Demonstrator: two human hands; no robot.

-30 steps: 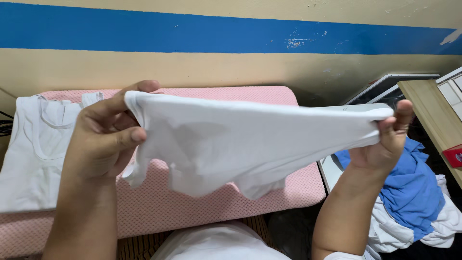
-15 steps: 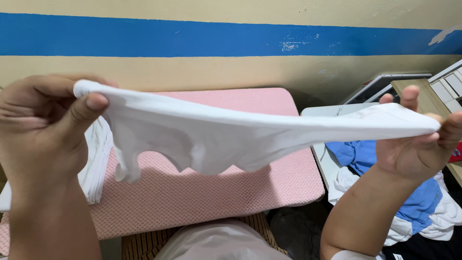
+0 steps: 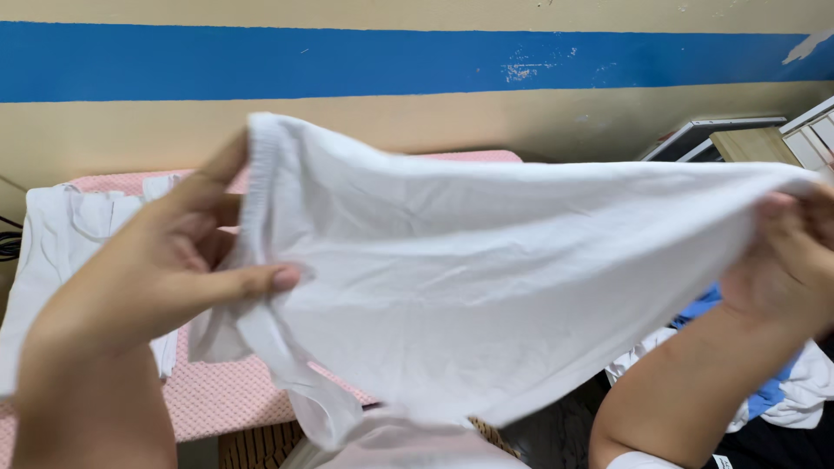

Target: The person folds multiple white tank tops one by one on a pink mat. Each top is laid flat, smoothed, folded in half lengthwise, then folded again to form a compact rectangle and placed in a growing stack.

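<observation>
White cotton — a thin white garment hangs spread in the air between both hands, its hemmed edge at the left hand, its lower edge drooping toward the person's lap. Open room lies above, before the beige wall with its blue stripe. Below sits a pink padded board with a folded white vest at its left end; blue and white clothes are heaped to the right. The left hand pinches the hem between thumb and fingers. The right hand grips the far edge — fingers closed on the cloth.
</observation>
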